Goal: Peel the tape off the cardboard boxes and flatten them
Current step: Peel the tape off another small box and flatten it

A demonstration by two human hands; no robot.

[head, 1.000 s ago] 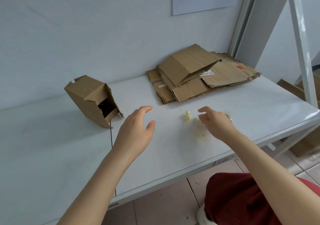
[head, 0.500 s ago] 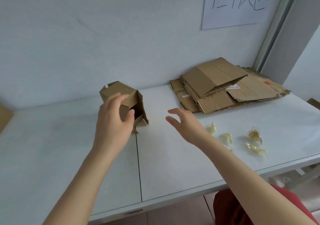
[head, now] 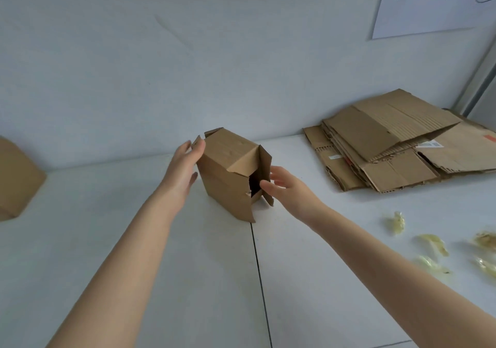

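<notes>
Small brown cardboard box [head: 228, 176] stands on the white table [head: 134, 253] near the back wall, w/ an end flap ajar on its right side. Left hand [head: 182, 170] lies straight-fingered against the box's left side, gripping nothing. Right hand [head: 284, 186] is loosely spread at the ajar flap; touching or just short, can't tell. Hands are apart, box between them.

Risks: the box looks light & empty, so a one-sided push prob. slides or topples it. Yanking the flap could tear the cardboard rather than lift the tape. Crumpled yellowish tape scraps [head: 432, 243] lie well to the right, so a sweeping forearm could scatter them.
</notes>
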